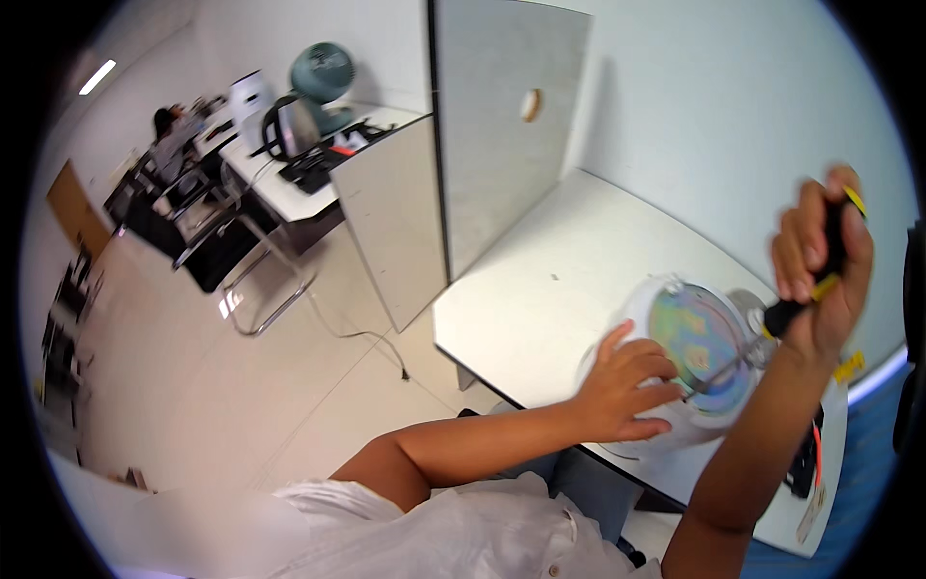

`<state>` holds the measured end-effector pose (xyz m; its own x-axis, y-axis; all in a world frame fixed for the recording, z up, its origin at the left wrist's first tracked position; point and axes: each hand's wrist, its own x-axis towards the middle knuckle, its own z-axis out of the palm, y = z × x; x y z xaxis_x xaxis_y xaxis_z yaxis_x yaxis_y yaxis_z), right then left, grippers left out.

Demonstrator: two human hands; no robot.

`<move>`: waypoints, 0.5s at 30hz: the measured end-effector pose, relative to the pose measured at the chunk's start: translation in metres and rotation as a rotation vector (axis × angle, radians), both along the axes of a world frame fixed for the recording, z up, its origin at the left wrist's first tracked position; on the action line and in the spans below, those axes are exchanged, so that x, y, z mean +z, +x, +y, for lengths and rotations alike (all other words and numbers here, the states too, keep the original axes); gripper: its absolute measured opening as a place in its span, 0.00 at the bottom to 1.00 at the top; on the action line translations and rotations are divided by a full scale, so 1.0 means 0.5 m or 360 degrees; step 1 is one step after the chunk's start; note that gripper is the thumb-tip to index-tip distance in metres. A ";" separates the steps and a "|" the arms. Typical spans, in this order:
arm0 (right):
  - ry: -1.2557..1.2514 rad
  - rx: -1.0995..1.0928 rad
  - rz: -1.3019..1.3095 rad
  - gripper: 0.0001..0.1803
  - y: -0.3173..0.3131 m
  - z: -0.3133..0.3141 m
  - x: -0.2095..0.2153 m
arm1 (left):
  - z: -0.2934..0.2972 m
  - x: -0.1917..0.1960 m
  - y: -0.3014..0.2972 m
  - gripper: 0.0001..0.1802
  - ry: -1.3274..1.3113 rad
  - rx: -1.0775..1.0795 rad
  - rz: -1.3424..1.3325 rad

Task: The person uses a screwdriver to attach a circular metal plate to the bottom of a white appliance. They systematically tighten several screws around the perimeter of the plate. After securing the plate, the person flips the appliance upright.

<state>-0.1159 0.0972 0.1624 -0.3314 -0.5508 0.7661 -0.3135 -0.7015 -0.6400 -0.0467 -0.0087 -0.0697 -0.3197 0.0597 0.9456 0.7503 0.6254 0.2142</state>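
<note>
A white, rounded appliance point(680, 436) sits on the white table, with a rainbow-coloured shiny panel point(687, 333) on its top. My left hand point(632, 386) lies on the near left side of it, fingers spread. Raised over the right side, my right hand point(820, 261) is closed round the black and yellow handle of a screwdriver point(783, 316). The screwdriver slants down to the left, and its shaft crosses the panel. Its tip is close to my left fingertips, near the panel's lower edge; blur hides whether it touches a screw.
The white table point(521, 280) meets a grey partition point(506, 125) with a round hole. A yellow item point(849, 367) and a black object point(803, 468) with an orange-red strip lie at the right. Further left are a kettle point(294, 127), a fan point(323, 72), a chair point(207, 232), a floor plug point(405, 374) and a seated person point(174, 145).
</note>
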 end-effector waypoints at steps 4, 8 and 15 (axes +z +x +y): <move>-0.0077 -0.1883 -0.0006 0.15 0.058 0.015 -0.016 | 0.004 0.003 0.008 0.20 0.0104 -0.0121 -0.0094; -0.0063 -0.1222 0.0426 0.22 0.031 0.032 -0.019 | 0.002 0.002 0.010 0.21 0.0088 -0.0110 -0.0069; 0.0073 0.1025 0.0167 0.17 -0.097 0.052 0.001 | 0.002 0.003 0.001 0.21 0.0017 0.0018 -0.0032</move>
<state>-0.1644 0.1232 0.1629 0.1509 -0.6472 0.7472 0.0981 -0.7423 -0.6628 -0.0463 -0.0078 -0.0683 -0.3391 0.0457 0.9397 0.7386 0.6316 0.2358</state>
